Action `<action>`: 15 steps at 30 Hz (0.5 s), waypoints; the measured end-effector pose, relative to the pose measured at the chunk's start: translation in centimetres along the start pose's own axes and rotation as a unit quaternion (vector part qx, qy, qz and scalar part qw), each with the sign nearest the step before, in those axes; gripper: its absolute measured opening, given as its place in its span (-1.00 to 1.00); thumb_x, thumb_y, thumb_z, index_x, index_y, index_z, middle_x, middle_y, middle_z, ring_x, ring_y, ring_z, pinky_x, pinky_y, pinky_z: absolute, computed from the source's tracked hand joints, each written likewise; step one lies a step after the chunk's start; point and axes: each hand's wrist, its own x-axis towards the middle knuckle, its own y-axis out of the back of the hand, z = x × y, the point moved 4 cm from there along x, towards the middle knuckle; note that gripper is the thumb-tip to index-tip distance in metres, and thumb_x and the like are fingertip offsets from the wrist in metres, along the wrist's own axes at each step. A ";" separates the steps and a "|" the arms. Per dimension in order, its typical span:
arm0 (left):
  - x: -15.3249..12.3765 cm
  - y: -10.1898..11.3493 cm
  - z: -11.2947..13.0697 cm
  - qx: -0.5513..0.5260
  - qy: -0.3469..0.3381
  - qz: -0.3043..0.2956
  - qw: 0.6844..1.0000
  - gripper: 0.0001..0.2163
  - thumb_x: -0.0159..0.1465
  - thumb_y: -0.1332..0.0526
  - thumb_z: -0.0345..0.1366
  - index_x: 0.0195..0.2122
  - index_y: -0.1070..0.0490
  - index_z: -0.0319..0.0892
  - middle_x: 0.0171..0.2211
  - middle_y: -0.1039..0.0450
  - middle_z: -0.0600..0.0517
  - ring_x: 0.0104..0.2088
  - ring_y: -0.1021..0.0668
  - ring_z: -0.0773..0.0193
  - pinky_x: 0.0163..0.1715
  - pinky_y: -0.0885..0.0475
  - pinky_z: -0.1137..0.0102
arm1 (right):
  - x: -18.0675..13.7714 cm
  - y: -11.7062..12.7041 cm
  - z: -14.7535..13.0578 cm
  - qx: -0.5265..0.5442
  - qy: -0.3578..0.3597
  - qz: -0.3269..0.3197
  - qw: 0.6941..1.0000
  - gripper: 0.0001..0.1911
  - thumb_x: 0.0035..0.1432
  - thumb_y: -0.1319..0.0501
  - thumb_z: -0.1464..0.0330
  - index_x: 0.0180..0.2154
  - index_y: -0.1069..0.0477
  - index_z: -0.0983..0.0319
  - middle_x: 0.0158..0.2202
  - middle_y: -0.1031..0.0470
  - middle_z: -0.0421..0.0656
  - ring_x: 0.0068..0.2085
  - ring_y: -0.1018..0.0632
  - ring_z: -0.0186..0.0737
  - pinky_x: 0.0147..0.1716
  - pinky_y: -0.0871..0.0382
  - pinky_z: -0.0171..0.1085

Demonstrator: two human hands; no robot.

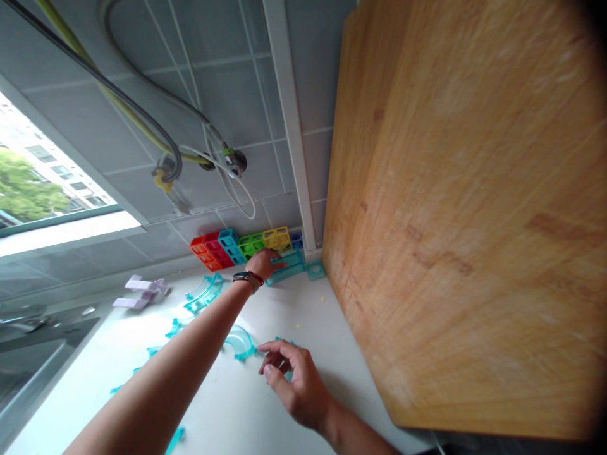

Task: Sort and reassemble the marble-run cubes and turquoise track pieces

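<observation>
My left hand point(264, 263), with a watch on its wrist, reaches to the back of the white counter. Its fingers close over a straight translucent teal track piece point(290, 266) lying in front of a row of coloured blocks. That row has red blocks point(212, 251), blue blocks point(231, 245), green blocks point(251, 245) and yellow blocks point(277, 238). Nearer to me, my right hand point(298, 379) hovers with fingers bent and apart. Beside its fingertips lies a curved teal track piece point(241, 341); another teal piece is partly hidden behind the hand.
A large wooden board point(455, 215) stands upright along the right. More teal curved track point(203, 294) and light purple pieces point(140, 292) lie to the left on the white counter point(222, 404). Hoses point(142, 82) hang on the tiled wall; a metal sink point(42, 354) is far left.
</observation>
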 end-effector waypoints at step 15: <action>-0.5 0.1 -0.5 0.007 0.043 0.016 0.999 -0.72 0.43 -0.27 -0.13 0.04 -0.51 -0.19 0.05 -0.54 -0.10 0.00 -0.60 0.09 0.01 -0.55 0.10 | 0.0 -0.1 0.1 -0.012 0.012 -0.001 1.000 -0.66 0.25 -0.24 0.35 0.04 -0.57 0.21 -0.24 -0.59 -0.09 -0.23 -0.60 -0.16 -0.22 -0.50 -0.23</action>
